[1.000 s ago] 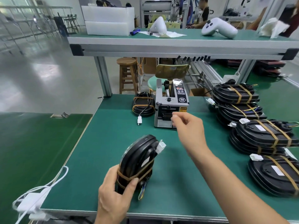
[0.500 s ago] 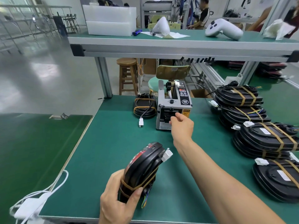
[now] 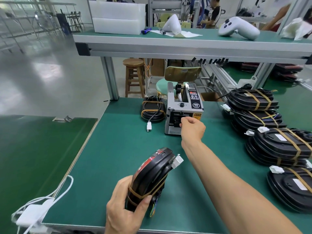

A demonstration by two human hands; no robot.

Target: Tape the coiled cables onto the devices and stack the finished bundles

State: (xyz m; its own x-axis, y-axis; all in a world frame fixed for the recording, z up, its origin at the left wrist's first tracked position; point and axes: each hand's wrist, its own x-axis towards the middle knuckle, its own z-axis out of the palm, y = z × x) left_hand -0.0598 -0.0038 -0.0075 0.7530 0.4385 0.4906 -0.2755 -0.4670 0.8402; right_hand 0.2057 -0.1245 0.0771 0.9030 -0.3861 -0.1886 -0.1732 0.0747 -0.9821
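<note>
My left hand grips a black oval device stood on edge near the table's front, with its coiled cable bound by brown tape bands and a white connector sticking out at the top. My right hand reaches forward, fingers pinched at the outlet slot of the grey tape dispenser; whether tape is between the fingers is hidden. Finished taped bundles are stacked along the right side. Another taped device lies left of the dispenser.
A white adapter with cable hangs at the table's front-left corner. An upper shelf spans overhead with white boxes and a white controller. A wooden stool and a chair stand behind the green table.
My right hand has moved forward to the dispenser's outlet. The device in my left hand has shifted slightly toward me and tilted, showing its red-marked face.
</note>
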